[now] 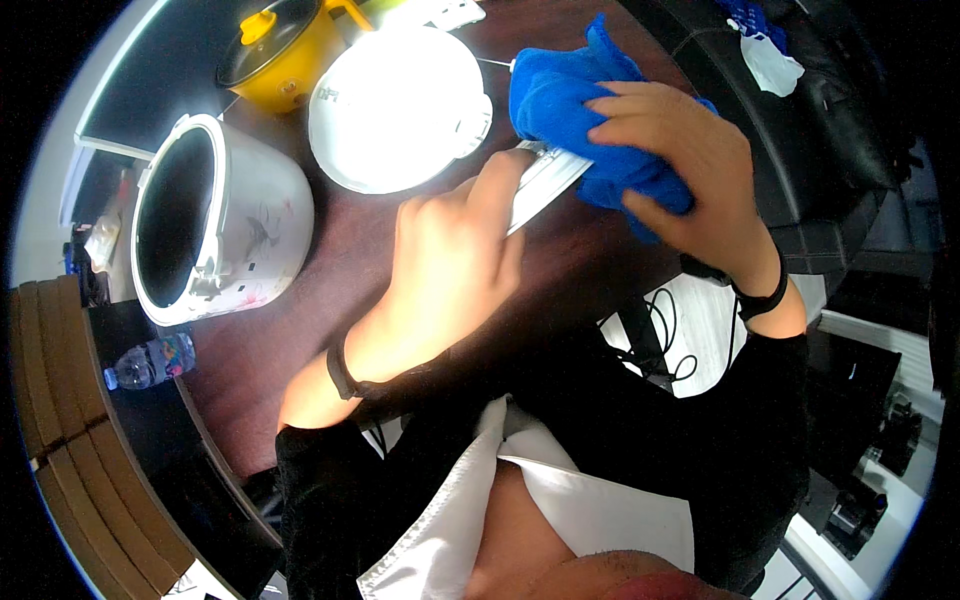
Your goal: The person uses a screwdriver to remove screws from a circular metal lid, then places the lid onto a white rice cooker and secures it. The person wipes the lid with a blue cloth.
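Note:
My left hand grips a white flat piece, narrow as seen here, with some detail near its upper end; its exact kind is unclear. Against that upper end lies a bunched blue cloth, which my right hand holds from the right with fingers curled over it. Part of the white piece is hidden behind the cloth and my left fingers. Just beyond my left hand, a round white lid-like part lies on the dark reddish table. To the left is a white pot-shaped appliance body with a dark inside.
Behind the white lid-like part stands a yellow pot with a dark lid and yellow knob. A clear plastic bottle is at the left edge. Black leather seating borders the table's right side. Black cables hang near my right forearm.

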Action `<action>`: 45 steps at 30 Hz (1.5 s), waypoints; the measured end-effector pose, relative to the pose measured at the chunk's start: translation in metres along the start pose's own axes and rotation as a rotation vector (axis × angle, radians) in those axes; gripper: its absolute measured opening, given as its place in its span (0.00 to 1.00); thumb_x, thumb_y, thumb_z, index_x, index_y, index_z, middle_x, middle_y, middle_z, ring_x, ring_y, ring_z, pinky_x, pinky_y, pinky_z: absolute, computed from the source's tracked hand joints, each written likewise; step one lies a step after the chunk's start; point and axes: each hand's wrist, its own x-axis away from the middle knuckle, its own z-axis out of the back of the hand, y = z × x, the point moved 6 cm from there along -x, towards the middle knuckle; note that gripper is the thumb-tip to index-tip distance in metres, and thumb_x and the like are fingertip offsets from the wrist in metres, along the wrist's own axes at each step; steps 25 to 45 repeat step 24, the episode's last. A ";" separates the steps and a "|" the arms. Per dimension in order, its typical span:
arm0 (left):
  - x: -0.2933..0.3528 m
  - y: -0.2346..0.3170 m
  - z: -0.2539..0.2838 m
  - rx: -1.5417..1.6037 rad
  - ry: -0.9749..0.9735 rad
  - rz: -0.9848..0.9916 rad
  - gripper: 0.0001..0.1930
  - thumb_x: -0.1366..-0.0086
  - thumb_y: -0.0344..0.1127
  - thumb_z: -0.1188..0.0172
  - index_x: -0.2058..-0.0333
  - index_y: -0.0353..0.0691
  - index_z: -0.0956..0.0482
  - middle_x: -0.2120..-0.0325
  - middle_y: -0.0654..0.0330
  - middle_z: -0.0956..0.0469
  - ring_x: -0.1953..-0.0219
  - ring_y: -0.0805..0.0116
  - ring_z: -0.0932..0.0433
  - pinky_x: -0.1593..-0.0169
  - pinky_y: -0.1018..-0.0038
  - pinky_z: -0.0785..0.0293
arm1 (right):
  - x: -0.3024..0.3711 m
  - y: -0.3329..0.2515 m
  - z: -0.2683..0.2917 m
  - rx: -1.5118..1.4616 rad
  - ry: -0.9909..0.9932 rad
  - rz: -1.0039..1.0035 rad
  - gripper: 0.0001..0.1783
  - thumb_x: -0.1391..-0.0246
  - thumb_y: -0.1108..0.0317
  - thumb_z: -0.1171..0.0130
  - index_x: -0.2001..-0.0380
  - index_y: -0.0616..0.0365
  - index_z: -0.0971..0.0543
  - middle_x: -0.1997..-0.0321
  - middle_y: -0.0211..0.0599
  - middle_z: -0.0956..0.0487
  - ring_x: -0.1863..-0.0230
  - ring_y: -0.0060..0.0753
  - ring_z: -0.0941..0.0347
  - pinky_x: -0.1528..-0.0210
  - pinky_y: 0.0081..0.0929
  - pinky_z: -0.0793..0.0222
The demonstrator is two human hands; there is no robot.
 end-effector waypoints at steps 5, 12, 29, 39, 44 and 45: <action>0.002 0.000 0.002 0.011 0.012 -0.017 0.22 0.54 0.20 0.44 0.56 0.36 0.31 0.77 0.47 0.23 0.76 0.48 0.22 0.72 0.61 0.26 | 0.031 0.064 -0.012 -0.206 0.029 -0.298 0.23 0.63 0.76 0.41 0.57 0.56 0.24 0.56 0.40 0.21 0.54 0.44 0.24 0.50 0.31 0.30; 0.003 -0.001 0.002 -0.049 -0.022 -0.020 0.23 0.54 0.21 0.43 0.55 0.36 0.31 0.77 0.47 0.24 0.76 0.48 0.22 0.72 0.61 0.26 | 0.008 0.010 0.001 -0.080 0.052 -0.028 0.25 0.68 0.77 0.38 0.59 0.54 0.23 0.56 0.39 0.21 0.53 0.44 0.24 0.50 0.35 0.29; 0.004 -0.014 0.007 0.044 0.009 0.024 0.22 0.49 0.21 0.45 0.53 0.40 0.30 0.73 0.43 0.22 0.71 0.47 0.20 0.69 0.64 0.24 | 0.037 0.083 -0.033 -0.327 0.037 -0.340 0.24 0.58 0.71 0.43 0.53 0.56 0.26 0.57 0.44 0.21 0.57 0.38 0.22 0.53 0.32 0.29; 0.004 -0.014 0.007 0.044 0.009 0.024 0.22 0.49 0.21 0.45 0.53 0.40 0.30 0.73 0.43 0.22 0.71 0.47 0.20 0.69 0.64 0.24 | 0.037 0.083 -0.033 -0.327 0.037 -0.340 0.24 0.58 0.71 0.43 0.53 0.56 0.26 0.57 0.44 0.21 0.57 0.38 0.22 0.53 0.32 0.29; 0.004 -0.014 0.007 0.044 0.009 0.024 0.22 0.49 0.21 0.45 0.53 0.40 0.30 0.73 0.43 0.22 0.71 0.47 0.20 0.69 0.64 0.24 | 0.037 0.083 -0.033 -0.327 0.037 -0.340 0.24 0.58 0.71 0.43 0.53 0.56 0.26 0.57 0.44 0.21 0.57 0.38 0.22 0.53 0.32 0.29; 0.004 -0.014 0.007 0.044 0.009 0.024 0.22 0.49 0.21 0.45 0.53 0.40 0.30 0.73 0.43 0.22 0.71 0.47 0.20 0.69 0.64 0.24 | 0.037 0.083 -0.033 -0.327 0.037 -0.340 0.24 0.58 0.71 0.43 0.53 0.56 0.26 0.57 0.44 0.21 0.57 0.38 0.22 0.53 0.32 0.29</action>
